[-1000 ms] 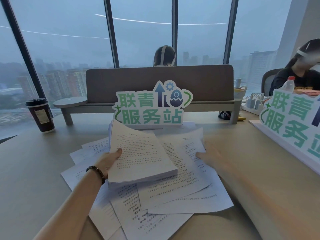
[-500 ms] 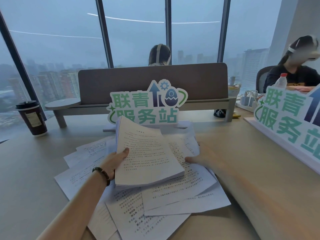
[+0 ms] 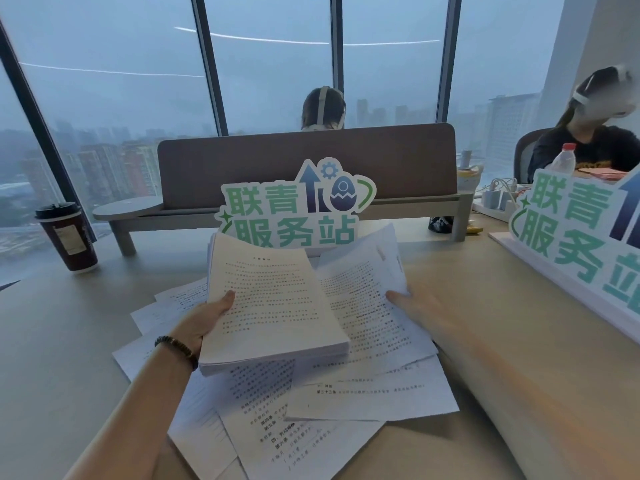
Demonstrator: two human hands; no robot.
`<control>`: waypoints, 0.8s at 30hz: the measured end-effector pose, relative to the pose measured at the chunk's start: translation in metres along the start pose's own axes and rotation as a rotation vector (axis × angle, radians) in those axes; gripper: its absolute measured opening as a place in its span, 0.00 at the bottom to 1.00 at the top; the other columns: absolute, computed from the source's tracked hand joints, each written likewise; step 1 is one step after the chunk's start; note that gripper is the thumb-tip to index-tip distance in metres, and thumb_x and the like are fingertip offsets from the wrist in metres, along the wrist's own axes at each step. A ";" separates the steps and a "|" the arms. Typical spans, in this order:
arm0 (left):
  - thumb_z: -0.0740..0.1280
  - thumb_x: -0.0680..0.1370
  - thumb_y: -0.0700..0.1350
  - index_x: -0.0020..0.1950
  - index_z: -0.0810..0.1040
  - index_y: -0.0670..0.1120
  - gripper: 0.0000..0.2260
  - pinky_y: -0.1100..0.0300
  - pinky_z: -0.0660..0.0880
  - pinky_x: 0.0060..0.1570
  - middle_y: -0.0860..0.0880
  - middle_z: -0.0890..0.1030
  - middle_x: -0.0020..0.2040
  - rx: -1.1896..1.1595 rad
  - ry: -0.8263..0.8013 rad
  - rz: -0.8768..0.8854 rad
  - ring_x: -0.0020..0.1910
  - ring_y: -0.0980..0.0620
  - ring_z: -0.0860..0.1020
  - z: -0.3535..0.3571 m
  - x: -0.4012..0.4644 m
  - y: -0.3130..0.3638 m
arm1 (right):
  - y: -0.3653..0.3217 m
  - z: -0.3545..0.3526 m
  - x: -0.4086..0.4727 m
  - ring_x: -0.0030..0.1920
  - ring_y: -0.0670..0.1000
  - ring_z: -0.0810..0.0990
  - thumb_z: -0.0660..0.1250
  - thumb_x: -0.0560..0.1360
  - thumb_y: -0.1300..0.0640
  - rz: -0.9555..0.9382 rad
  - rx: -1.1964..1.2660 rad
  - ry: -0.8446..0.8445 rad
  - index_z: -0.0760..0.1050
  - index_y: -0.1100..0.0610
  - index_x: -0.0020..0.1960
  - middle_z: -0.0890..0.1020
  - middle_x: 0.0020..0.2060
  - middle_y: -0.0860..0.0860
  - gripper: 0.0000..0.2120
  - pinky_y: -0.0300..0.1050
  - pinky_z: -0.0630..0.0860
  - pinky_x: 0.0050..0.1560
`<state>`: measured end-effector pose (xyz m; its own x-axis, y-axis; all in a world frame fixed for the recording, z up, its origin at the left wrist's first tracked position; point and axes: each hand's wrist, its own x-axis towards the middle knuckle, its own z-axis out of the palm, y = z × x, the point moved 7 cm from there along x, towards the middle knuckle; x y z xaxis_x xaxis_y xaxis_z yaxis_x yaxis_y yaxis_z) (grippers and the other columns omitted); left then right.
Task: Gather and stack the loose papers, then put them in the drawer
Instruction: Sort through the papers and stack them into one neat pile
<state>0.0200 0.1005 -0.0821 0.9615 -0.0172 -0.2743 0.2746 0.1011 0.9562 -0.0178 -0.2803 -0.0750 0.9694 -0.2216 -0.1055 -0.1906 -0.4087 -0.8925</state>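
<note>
My left hand (image 3: pixel 204 320) grips a thick stack of printed papers (image 3: pixel 273 306) by its left edge, thumb on top, holding it tilted above the desk. My right hand (image 3: pixel 419 306), blurred, holds the right edge of a loose sheet (image 3: pixel 363 292) that is lifted off the pile beside the stack. Several more loose sheets (image 3: pixel 346 403) lie scattered and overlapping on the pale wooden desk (image 3: pixel 69 341) under and around the stack. No drawer is in view.
A green and white sign (image 3: pixel 294 209) stands just behind the papers, with a grey desk divider (image 3: pixel 311 161) beyond it. A dark coffee cup (image 3: pixel 67 237) stands at the far left. A second sign (image 3: pixel 581 237) runs along the right. Two people sit beyond the desk.
My right hand has taken hold of a loose sheet and raised its far end off the desk. The stack in my left hand has stayed about where it was.
</note>
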 end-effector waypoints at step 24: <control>0.66 0.79 0.47 0.56 0.78 0.35 0.15 0.60 0.77 0.23 0.43 0.85 0.36 0.180 0.034 -0.002 0.27 0.48 0.83 0.016 -0.021 -0.002 | -0.171 -0.039 -0.033 0.46 0.55 0.86 0.69 0.77 0.56 -0.245 0.577 -0.237 0.78 0.57 0.62 0.86 0.50 0.55 0.14 0.49 0.84 0.48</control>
<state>-0.0005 0.0852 -0.0769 0.9609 0.0170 -0.2764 0.2768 -0.0783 0.9577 -0.0236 -0.2380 0.0983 0.9944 0.0446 0.0957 0.0892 0.1310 -0.9874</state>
